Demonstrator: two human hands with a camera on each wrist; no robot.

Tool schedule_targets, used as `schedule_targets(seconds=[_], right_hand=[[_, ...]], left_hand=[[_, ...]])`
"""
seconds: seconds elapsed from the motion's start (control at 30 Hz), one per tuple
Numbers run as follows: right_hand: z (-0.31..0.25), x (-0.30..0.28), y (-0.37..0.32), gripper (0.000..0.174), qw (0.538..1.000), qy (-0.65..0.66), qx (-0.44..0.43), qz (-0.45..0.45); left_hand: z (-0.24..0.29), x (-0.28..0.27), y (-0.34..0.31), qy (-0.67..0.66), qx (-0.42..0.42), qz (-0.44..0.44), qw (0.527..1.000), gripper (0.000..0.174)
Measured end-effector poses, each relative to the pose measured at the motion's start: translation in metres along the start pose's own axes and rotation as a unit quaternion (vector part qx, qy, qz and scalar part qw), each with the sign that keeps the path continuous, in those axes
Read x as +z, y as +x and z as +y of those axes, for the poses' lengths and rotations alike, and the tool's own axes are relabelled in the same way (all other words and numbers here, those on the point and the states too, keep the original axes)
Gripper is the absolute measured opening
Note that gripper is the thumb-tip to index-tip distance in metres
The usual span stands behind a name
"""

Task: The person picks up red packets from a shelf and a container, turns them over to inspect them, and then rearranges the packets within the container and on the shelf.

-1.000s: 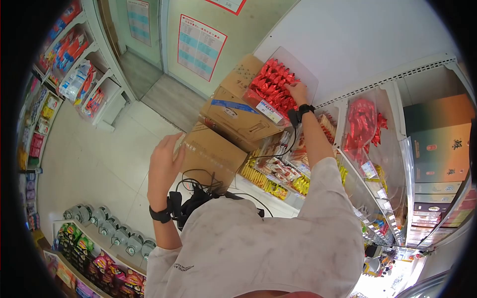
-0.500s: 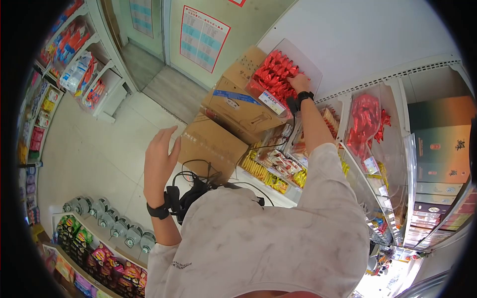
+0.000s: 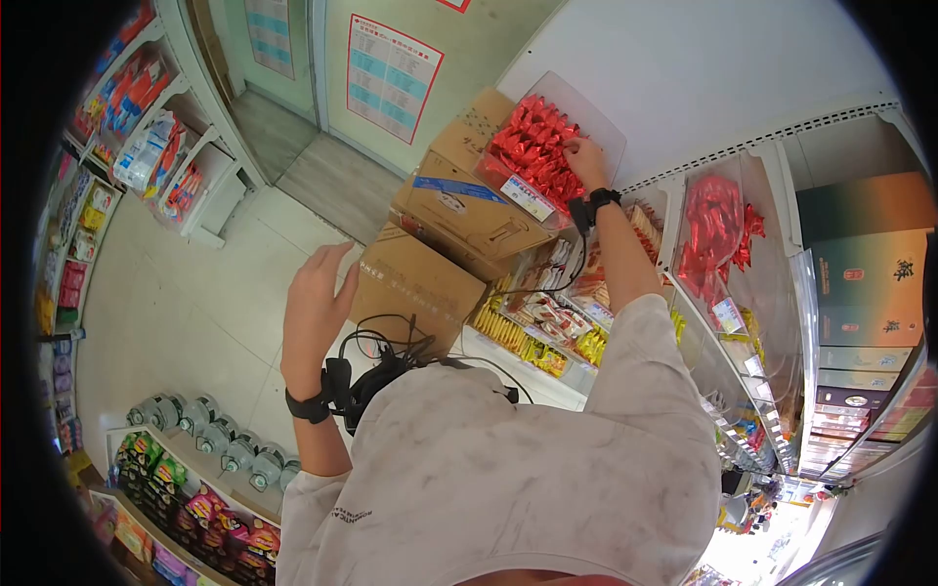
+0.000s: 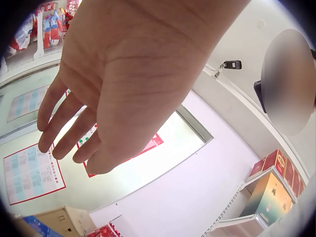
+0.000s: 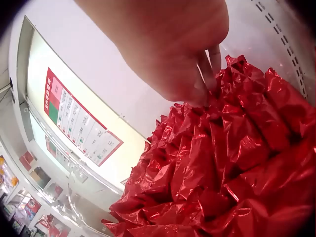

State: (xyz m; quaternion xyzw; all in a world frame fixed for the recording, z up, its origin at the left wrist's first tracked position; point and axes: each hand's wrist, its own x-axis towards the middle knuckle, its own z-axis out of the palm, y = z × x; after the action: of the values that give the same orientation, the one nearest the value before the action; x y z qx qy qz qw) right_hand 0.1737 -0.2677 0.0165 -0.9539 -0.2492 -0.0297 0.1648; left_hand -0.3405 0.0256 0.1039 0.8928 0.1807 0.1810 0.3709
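Note:
Red foil packets [image 3: 532,146] stand in tight rows in a clear bin [image 3: 596,122] with a price label on its front. At the bin's right side, my right hand [image 3: 589,164] reaches down with bent fingers. The right wrist view shows that hand [image 5: 168,44] above the red packets [image 5: 197,163], its thumb and fingertips pinching the crimped top of one. My left hand [image 3: 318,298] is raised over the floor beside the cartons, fingers loosely extended, holding nothing. Its empty palm [image 4: 128,79] fills the upper part of the left wrist view.
Cardboard boxes [image 3: 415,288] stand left of the bin, with black cables [image 3: 401,337] near them. Yellow snack packs [image 3: 518,337] lie below. Shelves with another red-packet bin [image 3: 713,225] and gift boxes [image 3: 870,283] run along the right. Large bottles [image 3: 239,454] line the lower left.
The right hand's fingers, flatter over the packets a second ago, are now more bent at the bin's right side. The left hand stays raised; the head view has shifted slightly.

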Motion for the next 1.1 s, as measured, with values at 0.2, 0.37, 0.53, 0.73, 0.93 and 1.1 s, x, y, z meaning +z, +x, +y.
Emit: schedule_targets(seconds=[0.2,0.37,0.53,0.73,0.93,1.1], right_hand=[[0.004,0.006,0.005,0.033,0.996,-0.07,-0.04,-0.027],[0.016,0.015,0.014,0.04,0.996,-0.074,-0.004,-0.057],[0.027,0.022,0.019,0.053,0.992,-0.076,-0.008,-0.101],[0.007,-0.001,0.0,0.036,0.989,-0.052,-0.113,0.086],[-0.012,0.001,-0.017,0.025,0.996,-0.064,-0.052,-0.046],[-0.006,0.007,-0.02,0.035,0.988,-0.133,-0.058,-0.061]], left_hand=[[0.001,0.004,0.002,-0.003,0.008,-0.008,1.0,0.026],[0.004,0.007,0.003,0.003,-0.002,-0.012,1.0,0.026],[0.01,0.012,0.003,0.005,0.014,-0.011,1.0,0.026],[0.017,0.012,0.002,-0.001,0.036,0.004,0.999,0.026],[0.019,0.014,0.002,-0.005,0.042,-0.006,0.999,0.026],[0.023,0.015,0.002,-0.014,0.048,-0.026,0.998,0.027]])
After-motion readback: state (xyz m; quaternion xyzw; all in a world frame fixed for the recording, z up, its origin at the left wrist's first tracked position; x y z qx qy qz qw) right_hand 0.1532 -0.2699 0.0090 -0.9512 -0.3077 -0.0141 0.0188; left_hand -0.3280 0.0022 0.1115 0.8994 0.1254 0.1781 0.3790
